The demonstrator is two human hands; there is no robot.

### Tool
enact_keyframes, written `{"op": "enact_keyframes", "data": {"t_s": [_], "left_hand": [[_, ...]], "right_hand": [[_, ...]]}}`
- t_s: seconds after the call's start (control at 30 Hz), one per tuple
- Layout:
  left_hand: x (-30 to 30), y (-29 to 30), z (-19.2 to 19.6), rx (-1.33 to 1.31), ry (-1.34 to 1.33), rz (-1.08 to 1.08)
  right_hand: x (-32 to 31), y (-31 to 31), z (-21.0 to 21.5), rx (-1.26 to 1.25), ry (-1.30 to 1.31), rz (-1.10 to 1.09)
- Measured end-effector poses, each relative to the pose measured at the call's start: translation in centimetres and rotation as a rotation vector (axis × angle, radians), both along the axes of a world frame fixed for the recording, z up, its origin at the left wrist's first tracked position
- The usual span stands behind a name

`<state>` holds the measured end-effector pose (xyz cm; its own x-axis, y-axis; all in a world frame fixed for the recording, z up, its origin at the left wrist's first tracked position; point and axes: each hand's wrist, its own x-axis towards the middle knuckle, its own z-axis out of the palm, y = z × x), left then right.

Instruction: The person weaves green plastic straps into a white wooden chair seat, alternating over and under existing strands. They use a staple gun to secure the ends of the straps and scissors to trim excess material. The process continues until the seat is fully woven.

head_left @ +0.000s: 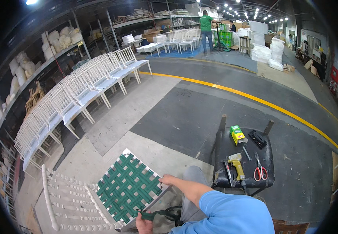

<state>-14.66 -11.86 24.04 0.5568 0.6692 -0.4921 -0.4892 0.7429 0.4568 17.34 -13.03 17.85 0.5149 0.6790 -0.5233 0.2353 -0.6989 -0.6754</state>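
left hand (144, 225) partly cut off at lower edge, distant shelf goods (28, 62) blurred

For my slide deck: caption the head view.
Left hand pulls green webbing strap; right hand steadies the white chair's woven seat.

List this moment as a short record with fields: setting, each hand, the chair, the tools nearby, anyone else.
setting: warehouse floor with a yellow line and rows of white chairs
left hand: grips a loose green strap
right hand: rests on the edge of the seat frame
chair: white, lying on its side, seat woven with green webbing
tools: on a dark stool, a yellow staple gun, red-handled scissors, a small green box
other person: far off, in a green shirt, back turned
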Motion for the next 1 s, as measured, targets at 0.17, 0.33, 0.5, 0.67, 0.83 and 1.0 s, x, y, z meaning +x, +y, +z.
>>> {"op": "enact_keyframes", "data": {"t_s": [0.17, 0.33, 0.5, 0.67, 0.83, 1.0], "left_hand": [[-5.8, -0.7, 0.9, -0.042, 0.154, 0.057], [-4.3, -2.0, 0.9, -0.068, 0.008, -0.352], [-7.4, -1.0, 2.5, -0.04, 0.231, -0.241], [0.5, 1.4, 12.1, 0.326, 0.151, -0.031], [2.3, 4.1, 19.4, 0.446, 0.224, 0.197], [-0.5, 6.6, 16.0, 0.607, 0.385, 0.115]], "right_hand": [[-5.6, -0.9, 4.3, -0.222, 0.417, 0.195], [-4.1, -4.6, 5.2, -0.435, 0.421, 0.194], [-10.5, -3.9, 10.4, 0.071, -0.247, 0.283], [-12.8, -4.3, 15.7, 0.595, 0.701, 0.314], [-17.2, -6.8, 19.9, 0.581, 0.855, 0.361], [-14.7, -8.7, 18.6, 0.424, 0.802, 0.455]]}}
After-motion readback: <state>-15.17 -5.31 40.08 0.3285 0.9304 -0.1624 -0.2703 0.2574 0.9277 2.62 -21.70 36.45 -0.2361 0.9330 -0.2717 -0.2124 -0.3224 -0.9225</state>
